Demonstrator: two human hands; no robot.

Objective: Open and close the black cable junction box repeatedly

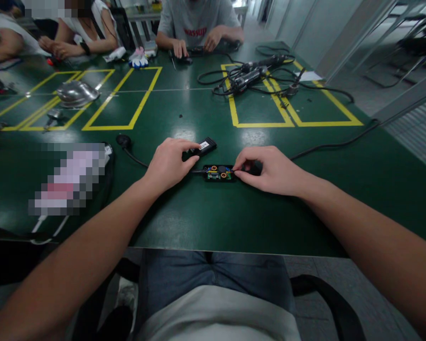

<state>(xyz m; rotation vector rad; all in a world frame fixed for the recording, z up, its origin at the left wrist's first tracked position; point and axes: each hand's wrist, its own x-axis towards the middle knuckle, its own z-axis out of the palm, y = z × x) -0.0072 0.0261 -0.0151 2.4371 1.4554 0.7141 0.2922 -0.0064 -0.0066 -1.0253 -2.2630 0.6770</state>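
Note:
A small open black adapter case (218,173) lies on the green table (199,222) in front of me, its circuit board with copper coils showing. My left hand (170,163) pinches the black lid (204,147) with a white label, tilted just above the case's left end. My right hand (270,170) grips the case's right end, where a black cable (326,144) leaves to the right.
A black cord with a round plug (124,141) lies to the left. Electric screwdrivers and tangled cables (252,76) sit inside yellow tape boxes at the back right. A silver bag (76,92) lies back left. Other people's hands (195,45) work at the far edge.

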